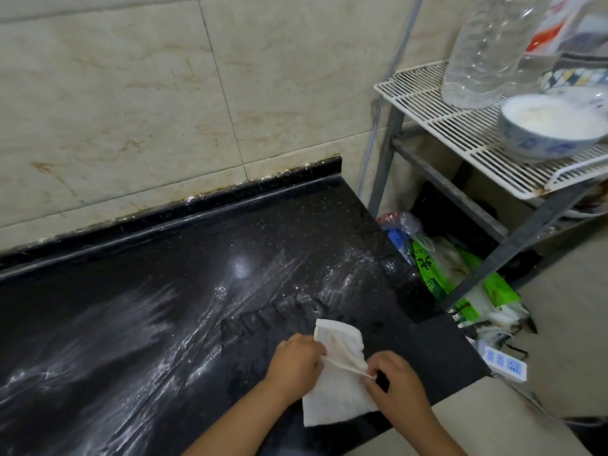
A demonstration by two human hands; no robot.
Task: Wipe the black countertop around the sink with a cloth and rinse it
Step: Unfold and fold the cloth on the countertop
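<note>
Dim, glare on wet countertop (197, 274)

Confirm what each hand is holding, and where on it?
Both hold the white cloth: left hand pinches its left edge at a fold, right hand pinches the right edge.

One head-worn camera looks steeply down, close over the black countertop (230, 258) corner.

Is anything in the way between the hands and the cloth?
No. Both the left hand and the right hand already pinch the white cloth, which lies on the black countertop.
</note>
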